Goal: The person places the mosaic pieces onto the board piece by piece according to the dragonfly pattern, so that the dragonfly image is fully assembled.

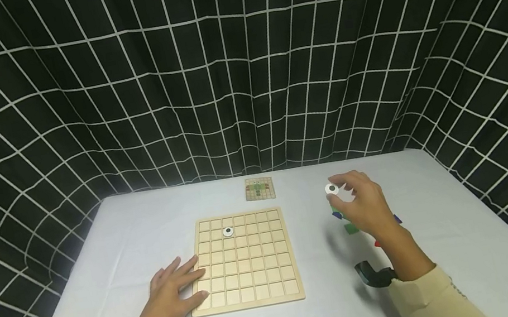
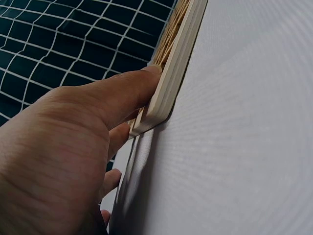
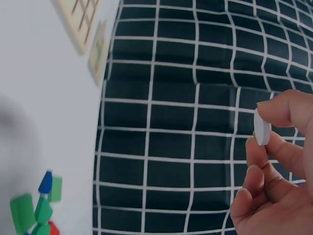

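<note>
A square wooden grid board (image 1: 246, 259) lies flat on the white table. One round white disc with a black dot (image 1: 228, 231) sits in its upper part, left of centre. My left hand (image 1: 173, 294) rests along the board's left edge, thumb and fingers spread, as the left wrist view also shows. Raised above the table on the right, my right hand (image 1: 361, 204) pinches a second white disc (image 1: 332, 189) with a dark dot between thumb and fingers. Seen edge-on in the right wrist view, that disc (image 3: 262, 127) is thin.
A small picture card (image 1: 259, 188) with a green and red pattern on a grid lies behind the board. Green, blue and red pieces (image 3: 43, 210) lie on the table below my right hand, partly hidden by it in the head view. A dark grid-patterned curtain (image 1: 238, 70) surrounds the table.
</note>
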The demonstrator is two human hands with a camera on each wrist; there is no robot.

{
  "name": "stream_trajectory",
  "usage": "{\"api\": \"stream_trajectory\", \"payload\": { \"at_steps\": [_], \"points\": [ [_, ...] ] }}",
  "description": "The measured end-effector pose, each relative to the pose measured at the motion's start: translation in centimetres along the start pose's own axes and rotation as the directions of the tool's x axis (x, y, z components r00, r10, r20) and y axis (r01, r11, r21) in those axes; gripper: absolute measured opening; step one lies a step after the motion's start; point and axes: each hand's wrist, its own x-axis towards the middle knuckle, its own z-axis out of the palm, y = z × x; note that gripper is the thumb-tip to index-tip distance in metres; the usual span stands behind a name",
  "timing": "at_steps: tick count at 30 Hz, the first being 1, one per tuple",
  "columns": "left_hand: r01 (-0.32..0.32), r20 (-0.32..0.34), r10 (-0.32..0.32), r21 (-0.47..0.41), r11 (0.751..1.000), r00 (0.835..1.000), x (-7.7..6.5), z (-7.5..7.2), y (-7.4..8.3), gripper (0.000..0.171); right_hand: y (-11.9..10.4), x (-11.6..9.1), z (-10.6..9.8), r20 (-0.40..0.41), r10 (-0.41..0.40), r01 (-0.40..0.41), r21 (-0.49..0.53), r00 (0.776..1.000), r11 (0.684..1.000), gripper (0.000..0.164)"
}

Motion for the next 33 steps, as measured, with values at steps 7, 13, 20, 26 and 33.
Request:
{"api": "stream_trajectory", "payload": {
  "at_steps": [7,13,20,26,33],
  "points": [
    [-0.004,0.003,0.004,0.003,1.0,1.0,0.0,-0.2,-0.1,0.048,-2.2,-0.3,1.3,-0.032,-0.022,0.023,0.037,0.999,0.999,0.026],
    [-0.016,-0.005,0.016,-0.006,1.0,1.0,-0.2,-0.1,-0.1,0.048,-3.8,-0.4,2.7,-0.028,-0.027,0.029,0.081,0.999,0.996,0.026],
    [-0.012,-0.005,0.012,0.003,1.0,1.0,0.0,-0.1,-0.2,0.048,-5.4,-0.1,4.8,0.008,-0.028,0.027,0.145,1.0,0.989,0.026],
    [-0.013,0.001,0.013,0.002,1.0,1.0,0.1,-0.1,-0.2,0.048,-6.1,0.1,7.1,0.027,-0.052,0.046,0.198,0.998,0.979,0.026],
    [-0.017,0.003,0.017,0.005,1.0,1.0,0.1,-0.1,-0.2,0.049,-7.0,0.3,9.8,0.084,-0.053,0.031,0.245,0.995,0.969,0.029]
  ]
}}
